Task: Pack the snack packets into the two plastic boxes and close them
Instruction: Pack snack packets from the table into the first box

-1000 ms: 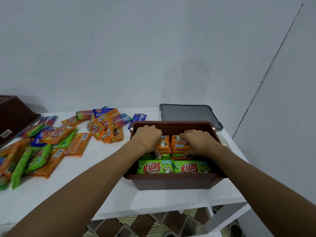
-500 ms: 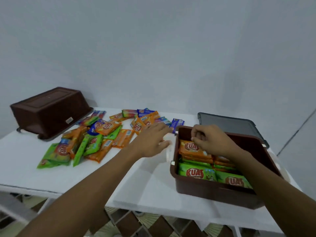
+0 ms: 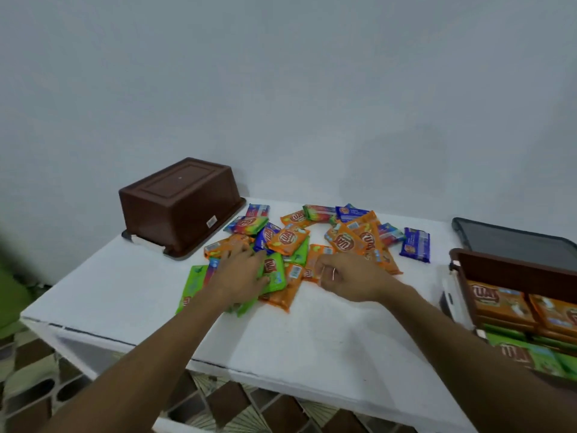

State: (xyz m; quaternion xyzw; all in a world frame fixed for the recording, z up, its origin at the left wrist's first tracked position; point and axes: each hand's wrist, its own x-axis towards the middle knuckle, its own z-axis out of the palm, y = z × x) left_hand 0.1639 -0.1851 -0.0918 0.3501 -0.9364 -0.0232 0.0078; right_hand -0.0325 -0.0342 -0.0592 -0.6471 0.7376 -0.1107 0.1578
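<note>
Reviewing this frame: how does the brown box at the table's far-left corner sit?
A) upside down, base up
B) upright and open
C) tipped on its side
A: the brown box shows its flat base on top, with its wider rim down on the table.

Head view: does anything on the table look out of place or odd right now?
Yes: the second brown box at the back left stands upside down, base up, so it cannot take packets until flipped. The loose snack packets lie in a jumbled, overlapping pile. Nothing looks spilled or damaged.
</note>
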